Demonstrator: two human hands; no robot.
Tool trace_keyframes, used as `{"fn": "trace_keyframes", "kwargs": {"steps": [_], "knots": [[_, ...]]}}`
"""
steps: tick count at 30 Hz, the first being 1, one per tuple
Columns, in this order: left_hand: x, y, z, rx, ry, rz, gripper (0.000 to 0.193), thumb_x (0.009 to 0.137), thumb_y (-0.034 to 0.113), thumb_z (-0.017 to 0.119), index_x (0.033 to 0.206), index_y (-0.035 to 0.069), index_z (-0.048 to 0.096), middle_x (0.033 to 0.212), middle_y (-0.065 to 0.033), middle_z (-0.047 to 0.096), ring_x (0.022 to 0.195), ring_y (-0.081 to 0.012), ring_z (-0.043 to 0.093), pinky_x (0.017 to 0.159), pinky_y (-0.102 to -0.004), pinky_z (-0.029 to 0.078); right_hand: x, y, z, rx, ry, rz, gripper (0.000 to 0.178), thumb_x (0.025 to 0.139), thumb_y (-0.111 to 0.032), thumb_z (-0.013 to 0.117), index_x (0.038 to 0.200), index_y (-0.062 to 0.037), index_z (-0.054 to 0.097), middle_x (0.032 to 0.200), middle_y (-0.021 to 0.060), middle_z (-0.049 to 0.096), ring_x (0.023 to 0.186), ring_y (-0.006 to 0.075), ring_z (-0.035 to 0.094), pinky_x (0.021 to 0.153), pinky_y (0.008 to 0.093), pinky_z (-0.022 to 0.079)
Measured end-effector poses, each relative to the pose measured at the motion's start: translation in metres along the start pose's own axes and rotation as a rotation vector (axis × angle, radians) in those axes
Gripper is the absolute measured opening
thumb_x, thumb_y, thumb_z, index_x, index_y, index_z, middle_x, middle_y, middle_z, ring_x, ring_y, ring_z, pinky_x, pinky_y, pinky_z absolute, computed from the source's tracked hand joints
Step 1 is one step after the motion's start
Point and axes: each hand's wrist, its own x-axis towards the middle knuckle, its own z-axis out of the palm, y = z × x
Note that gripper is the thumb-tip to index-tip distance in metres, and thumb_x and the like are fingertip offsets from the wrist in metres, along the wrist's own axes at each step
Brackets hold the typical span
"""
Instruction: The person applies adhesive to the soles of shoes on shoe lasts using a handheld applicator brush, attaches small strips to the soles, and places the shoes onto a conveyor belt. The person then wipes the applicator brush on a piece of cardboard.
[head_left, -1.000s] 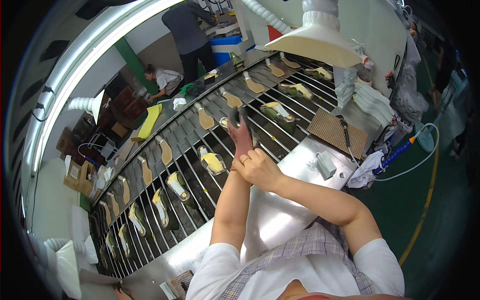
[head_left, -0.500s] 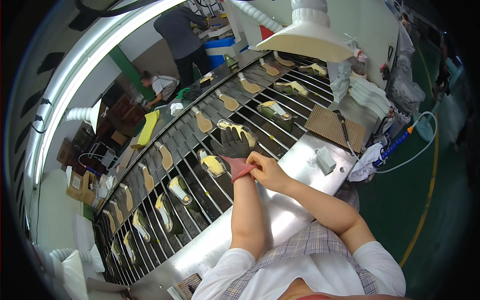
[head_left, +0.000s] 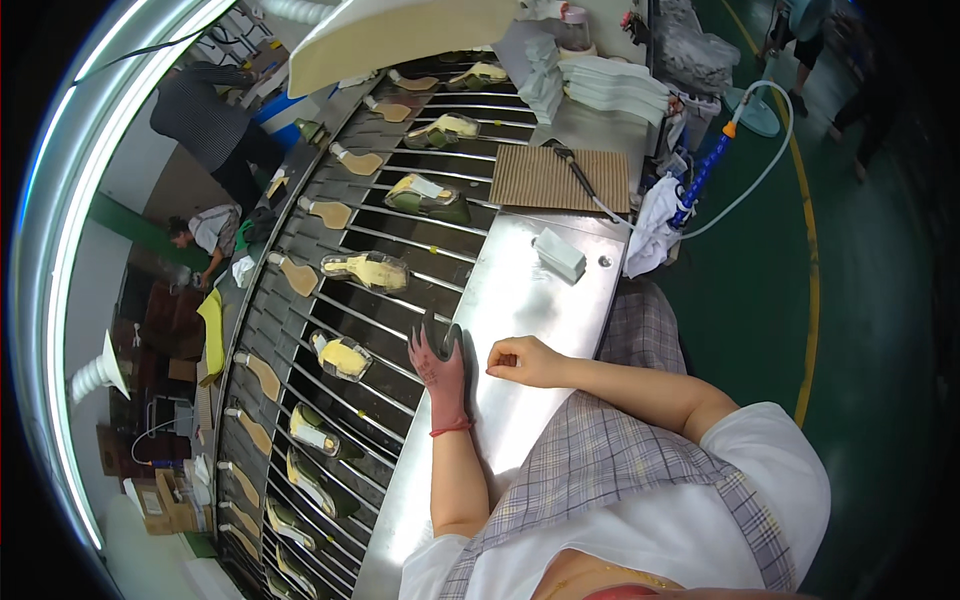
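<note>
My left hand (head_left: 438,370) wears a pink-red work glove with dark fingertips, its cuff around the wrist. Its fingers are spread and empty, above the edge where the steel ledge (head_left: 490,300) meets the bar rack. To its right, my bare right hand (head_left: 526,361) hovers over the ledge with fingers curled in; nothing shows in them. Nearest the glove on the rack lies an upturned shoe upper on a last (head_left: 342,356), its underside yellowish. Another such shoe upper (head_left: 366,270) sits farther up. Tan insoles (head_left: 263,376) line the rack's far side.
A pale grey block (head_left: 559,255) rests on the ledge. Beyond it lie a corrugated board (head_left: 540,180) with a black-handled tool (head_left: 577,176) and stacked pale pads (head_left: 615,85). A white hood (head_left: 390,45) overhangs the far end. Two people work beyond the rack.
My right hand has let go of the glove's cuff and moved away from it. The left hand has turned, showing the glove's pink back. My view has swung to the right.
</note>
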Motion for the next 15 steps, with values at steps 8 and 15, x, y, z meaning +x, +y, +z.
{"fn": "trace_keyframes", "kwargs": {"steps": [8, 15], "knots": [[0.003, 0.002, 0.006, 0.035, -0.020, 0.056, 0.062, 0.083, 0.027, 0.071, 0.134, 0.002, 0.048, 0.135, -0.0216, 0.050, 0.132, -0.0414, 0.040, 0.115, -0.0507, 0.025, -0.001, -0.013, -0.123, 0.666, 0.588, -0.131, 0.025, 0.096, -0.024, 0.061, 0.086, -0.0007, 0.064, 0.080, 0.0046, 0.064, 0.073, 0.0118, 0.058, 0.074, 0.0251, 0.048], [0.003, 0.001, 0.006, 0.000, -0.031, 0.053, 0.063, 0.082, 0.026, 0.072, 0.136, 0.003, 0.047, 0.136, -0.0206, 0.049, 0.133, -0.0412, 0.039, 0.115, -0.0504, 0.025, 0.088, 0.032, -0.196, 1.677, 1.005, 0.117, 0.046, 0.101, -0.042, 0.046, 0.102, 0.0033, 0.056, 0.099, 0.0123, 0.058, 0.087, 0.0204, 0.056, 0.080, 0.0351, 0.051]]}}
